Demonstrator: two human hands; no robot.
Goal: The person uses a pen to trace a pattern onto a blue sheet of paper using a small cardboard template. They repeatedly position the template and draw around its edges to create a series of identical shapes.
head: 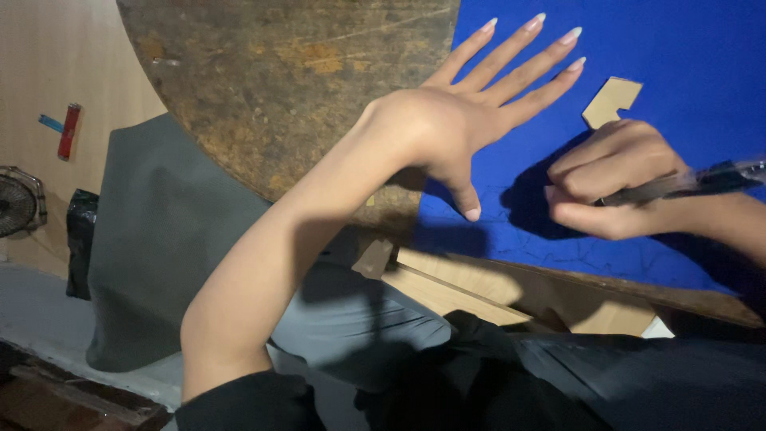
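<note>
Worn, rust-stained wood makes up the round tabletop (279, 80), and a deep blue sheet (686, 48) covers its right part, reaching down to the table's near edge. Faint outlines are drawn on the sheet near that edge.

Spread flat with all 5 fingers open, the left hand (471, 112) holds nothing: its palm presses across the left edge of the blue sheet, the long pale nails point toward the far side, and the thumb tip rests on the blue.

Curled tight, the right hand (614, 179) grips a dark pen (686, 182) whose blurred barrel runs off toward the right edge of the view. The pen's tip is hidden by the fingers, so I cannot tell whether it touches the sheet. Just beyond the knuckles, a small tan cardboard template (612, 101) with a notched corner lies flat on the blue sheet.

Below the table's near edge, pale wooden boards (479, 295) slope across, and the person's dark clothing (495, 375) fills the bottom. At far left a small fan (20, 201) and a red object (70, 131) sit by the wall.
</note>
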